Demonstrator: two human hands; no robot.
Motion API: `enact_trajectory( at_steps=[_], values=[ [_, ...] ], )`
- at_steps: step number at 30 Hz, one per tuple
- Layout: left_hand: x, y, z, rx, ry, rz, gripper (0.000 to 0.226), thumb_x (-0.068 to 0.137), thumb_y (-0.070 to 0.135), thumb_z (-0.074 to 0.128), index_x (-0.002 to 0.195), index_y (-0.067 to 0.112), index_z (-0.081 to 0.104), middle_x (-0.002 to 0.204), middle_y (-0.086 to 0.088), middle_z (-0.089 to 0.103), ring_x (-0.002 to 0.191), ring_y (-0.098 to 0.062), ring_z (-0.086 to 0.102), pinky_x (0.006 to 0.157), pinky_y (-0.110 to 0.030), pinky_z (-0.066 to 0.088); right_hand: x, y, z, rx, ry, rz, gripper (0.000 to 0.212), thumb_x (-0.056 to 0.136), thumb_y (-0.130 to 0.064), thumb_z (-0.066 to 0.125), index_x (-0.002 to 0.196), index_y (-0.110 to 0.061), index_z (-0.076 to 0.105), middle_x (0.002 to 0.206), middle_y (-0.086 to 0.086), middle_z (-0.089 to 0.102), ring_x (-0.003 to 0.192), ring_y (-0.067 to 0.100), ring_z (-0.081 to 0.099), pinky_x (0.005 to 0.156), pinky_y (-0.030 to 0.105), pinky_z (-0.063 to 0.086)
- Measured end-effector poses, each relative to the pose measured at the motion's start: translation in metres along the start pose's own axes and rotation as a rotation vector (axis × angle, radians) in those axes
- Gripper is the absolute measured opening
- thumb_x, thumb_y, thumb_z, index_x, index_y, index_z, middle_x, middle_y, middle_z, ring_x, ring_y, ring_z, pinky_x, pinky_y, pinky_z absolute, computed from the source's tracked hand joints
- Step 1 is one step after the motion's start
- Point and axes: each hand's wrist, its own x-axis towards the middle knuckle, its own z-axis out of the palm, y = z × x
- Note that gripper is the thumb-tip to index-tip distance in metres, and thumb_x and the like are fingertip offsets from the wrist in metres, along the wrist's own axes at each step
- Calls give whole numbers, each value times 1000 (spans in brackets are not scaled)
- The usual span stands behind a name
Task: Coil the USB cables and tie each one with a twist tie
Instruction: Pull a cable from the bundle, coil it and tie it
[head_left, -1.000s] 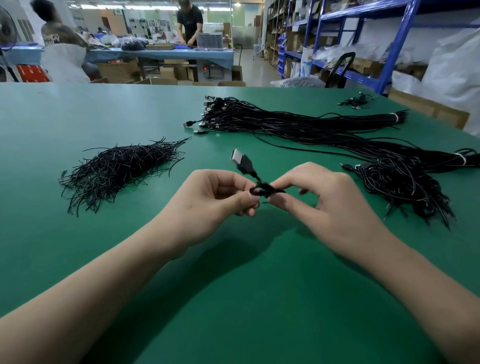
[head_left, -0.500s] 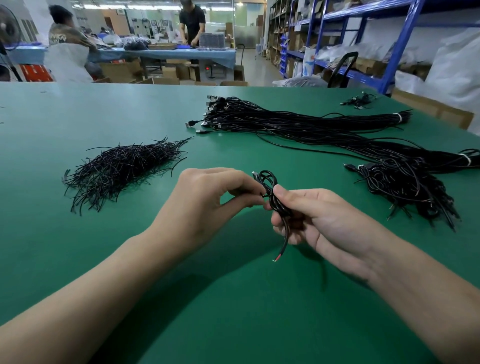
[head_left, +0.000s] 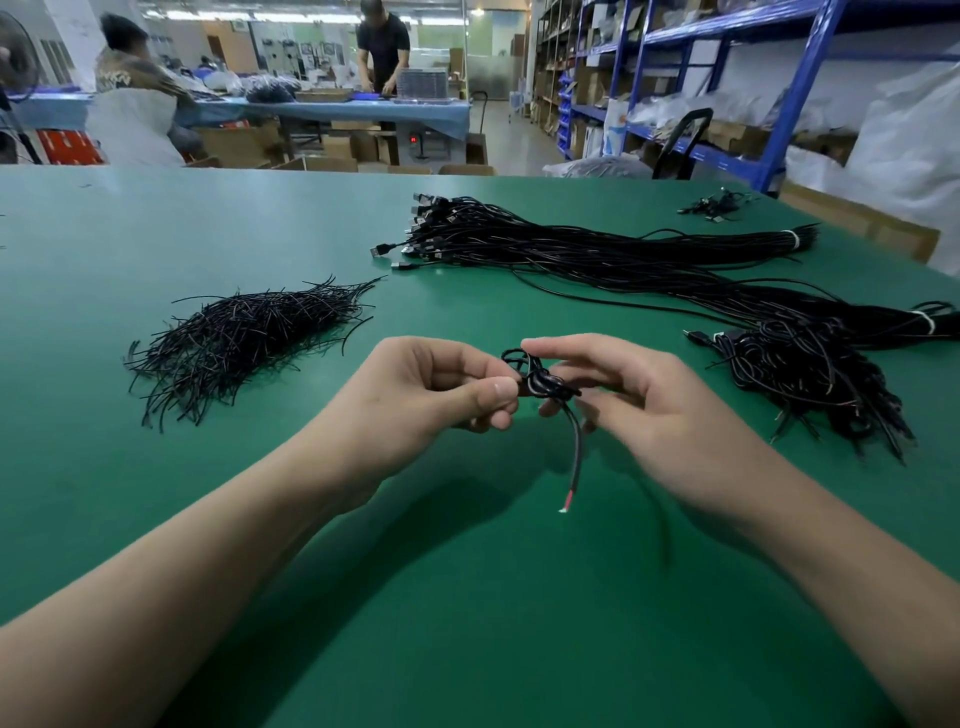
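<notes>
While the left hand (head_left: 426, 389) pinches the coiled USB cable (head_left: 543, 383), the right hand (head_left: 660, 415) pinches its opposite side

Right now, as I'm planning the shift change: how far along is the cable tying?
Likely done: the heap of coiled cables on the right. In hand: left hand and right hand pinch one small coil, end dangling. Left: the long bundle of straight cables; twist ties lie ready.

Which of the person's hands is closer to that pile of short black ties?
Left. The left hand sits just right of the tie pile; the right hand is farther right, beyond the coiled cable both hold.
</notes>
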Motion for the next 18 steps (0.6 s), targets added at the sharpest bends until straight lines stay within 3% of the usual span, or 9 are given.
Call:
enact_trajectory(
  at_steps=[2, 5, 9, 13, 18],
  values=[
    [-1, 1, 1, -27, -20, -16, 14, 76, 22, 72, 83, 10, 75, 70, -7, 72, 64, -11, 64, 67, -18, 53, 0, 2, 0, -223, 66, -106, 34, 94, -12, 68, 119, -34, 71, 104, -15, 72, 99, 11, 64, 75, 26, 48],
    [-2, 2, 4, 63, 4, 38, 3, 81, 17, 75, 82, 14, 75, 73, -9, 74, 66, -13, 67, 72, -23, 56, 2, 1, 0, -308, 148, -201, 11, 90, -31, 70, 99, -25, 76, 95, -10, 67, 90, 13, 62, 71, 27, 45],
    [-3, 3, 6, 414, 133, 237, 13, 89, 14, 76, 79, 23, 74, 71, 5, 74, 68, -7, 71, 76, -22, 56, -1, 0, 6, -197, 166, -93, 27, 96, -42, 63, 75, -24, 65, 70, -6, 62, 57, 11, 49, 53, 25, 38],
    [-7, 7, 10, 749, 245, 550, 8, 86, 11, 78, 82, 17, 75, 71, 15, 70, 71, -2, 66, 71, -5, 43, 0, -6, 12, 232, 76, 180, 37, 97, -34, 62, 69, -10, 64, 66, 10, 61, 54, 13, 49, 51, 28, 37],
    [-3, 8, 6, 1050, 181, 915, 11, 93, 12, 70, 86, 3, 74, 82, -1, 73, 71, -23, 67, 71, -31, 55, -2, -14, 10, 859, -122, 544, 28, 86, -32, 66, 61, -18, 67, 61, 2, 54, 46, 10, 42, 39, 19, 33]
  ],
)
